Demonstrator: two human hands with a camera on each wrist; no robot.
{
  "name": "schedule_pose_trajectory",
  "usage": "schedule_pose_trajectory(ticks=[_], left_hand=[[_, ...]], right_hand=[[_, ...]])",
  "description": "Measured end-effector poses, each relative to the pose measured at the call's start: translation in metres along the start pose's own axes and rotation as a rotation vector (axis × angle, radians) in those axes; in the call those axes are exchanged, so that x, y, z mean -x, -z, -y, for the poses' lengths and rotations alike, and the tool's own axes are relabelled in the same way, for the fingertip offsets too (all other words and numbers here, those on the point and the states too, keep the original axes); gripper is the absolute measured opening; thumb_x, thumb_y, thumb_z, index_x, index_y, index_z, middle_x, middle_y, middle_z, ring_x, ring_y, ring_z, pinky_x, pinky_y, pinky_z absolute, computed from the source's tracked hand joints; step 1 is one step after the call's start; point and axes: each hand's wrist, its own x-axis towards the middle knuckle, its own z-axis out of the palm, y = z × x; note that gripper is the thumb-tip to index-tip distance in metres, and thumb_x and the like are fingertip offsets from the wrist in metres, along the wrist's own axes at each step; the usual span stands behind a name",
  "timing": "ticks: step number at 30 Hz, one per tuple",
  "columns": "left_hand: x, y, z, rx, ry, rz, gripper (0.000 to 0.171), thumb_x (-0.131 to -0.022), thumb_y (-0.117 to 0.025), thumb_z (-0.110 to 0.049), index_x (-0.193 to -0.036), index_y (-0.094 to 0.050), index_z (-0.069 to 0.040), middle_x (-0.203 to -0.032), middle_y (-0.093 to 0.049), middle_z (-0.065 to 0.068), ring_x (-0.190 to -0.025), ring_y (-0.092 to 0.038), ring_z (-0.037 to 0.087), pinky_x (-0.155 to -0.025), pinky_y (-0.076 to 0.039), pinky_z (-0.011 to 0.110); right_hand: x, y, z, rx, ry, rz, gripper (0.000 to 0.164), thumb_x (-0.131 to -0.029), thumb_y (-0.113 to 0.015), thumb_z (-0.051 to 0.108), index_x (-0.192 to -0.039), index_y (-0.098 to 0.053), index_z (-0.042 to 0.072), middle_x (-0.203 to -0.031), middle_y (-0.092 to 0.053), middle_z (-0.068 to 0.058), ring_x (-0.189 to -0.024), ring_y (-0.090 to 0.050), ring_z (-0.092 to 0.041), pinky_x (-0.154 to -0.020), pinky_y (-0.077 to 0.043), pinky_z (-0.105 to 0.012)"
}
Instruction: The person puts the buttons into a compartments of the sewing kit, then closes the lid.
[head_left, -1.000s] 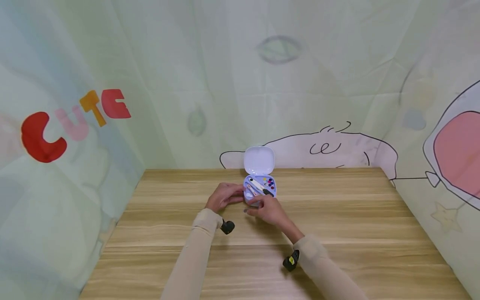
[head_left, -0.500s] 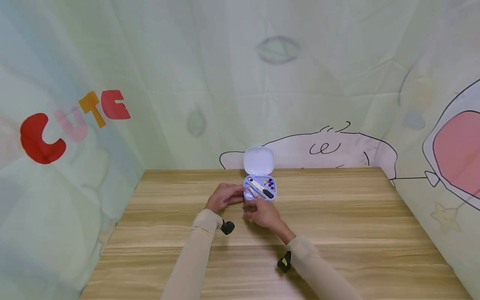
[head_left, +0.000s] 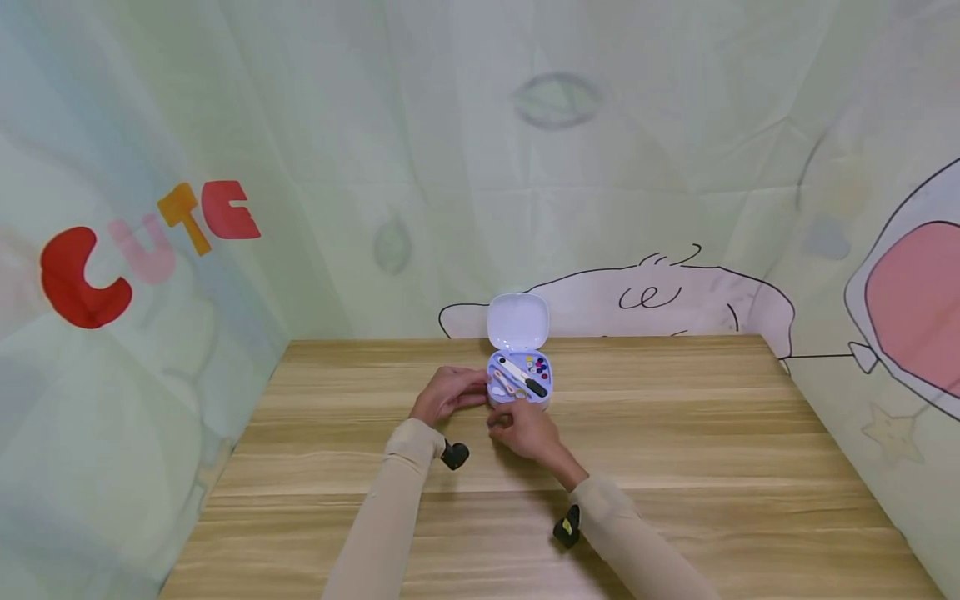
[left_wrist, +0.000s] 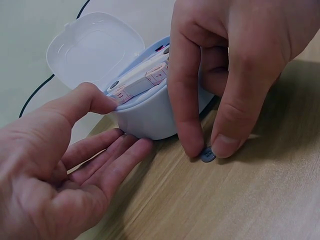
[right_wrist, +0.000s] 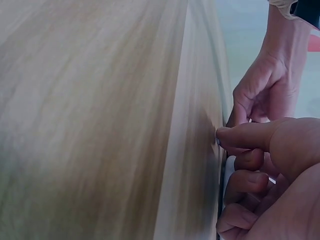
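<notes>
A pale blue sewing box (left_wrist: 145, 119) stands on the table, its white lid (head_left: 518, 319) raised. Thumb on the rim and fingers against the lower wall, my left hand (head_left: 448, 393) holds the box's left side. Inside lie a folded measuring tape (left_wrist: 142, 84), a white tool with a black end (head_left: 522, 374) and several small coloured pieces (head_left: 538, 365). In front of the box, my right hand (head_left: 527, 428) pinches a small dark button (left_wrist: 208, 154) between thumb and index finger, low at the tabletop. In the right wrist view the right hand's fingers mostly hide the button.
The wooden table (head_left: 675, 433) ends at the back against a printed cloth (head_left: 375, 167). Cloth walls also stand at the left and right. A black wrist camera (head_left: 454, 454) sits on the left sleeve, another black camera (head_left: 567, 528) on the right.
My right hand has drawn back slightly from the box toward me and left, uncovering the tool's black end. The left hand and box have stayed in place.
</notes>
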Motion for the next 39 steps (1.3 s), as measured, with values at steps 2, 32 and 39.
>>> schedule_pose_trajectory(ticks=[2,32,39], left_hand=[[0.0,-0.0002,0.0001,-0.002,0.0,-0.003,0.028,-0.095,-0.072,-0.003,-0.118,-0.069,0.013,-0.096,-0.075,0.014,-0.087,-0.072,0.02,-0.085,-0.064,0.035],[-0.0003,-0.0012,0.0004,0.004,0.008,-0.01,0.03,-0.095,-0.073,-0.003,-0.121,-0.068,0.012,-0.104,-0.075,0.017,-0.091,-0.072,0.021,-0.088,-0.064,0.035],[0.0005,-0.0012,0.0007,0.006,0.0,-0.012,0.029,-0.095,-0.072,-0.002,-0.12,-0.069,0.012,-0.102,-0.075,0.016,-0.09,-0.072,0.021,-0.088,-0.063,0.036]], right_hand=[[0.0003,0.0002,-0.0002,0.004,-0.012,-0.004,0.007,-0.089,-0.08,0.014,-0.096,-0.079,0.014,-0.074,-0.063,0.007,-0.065,-0.052,-0.01,-0.052,-0.041,-0.026],[0.0007,-0.0086,0.0009,0.009,-0.078,0.063,0.021,-0.077,-0.088,0.016,-0.075,-0.067,0.019,-0.072,-0.061,0.007,-0.068,-0.056,-0.013,-0.056,-0.046,-0.028],[0.0032,-0.0032,0.0,-0.041,-0.06,0.086,0.017,-0.078,-0.086,0.014,-0.077,-0.069,0.017,-0.07,-0.063,0.008,-0.067,-0.056,-0.012,-0.058,-0.046,-0.026]])
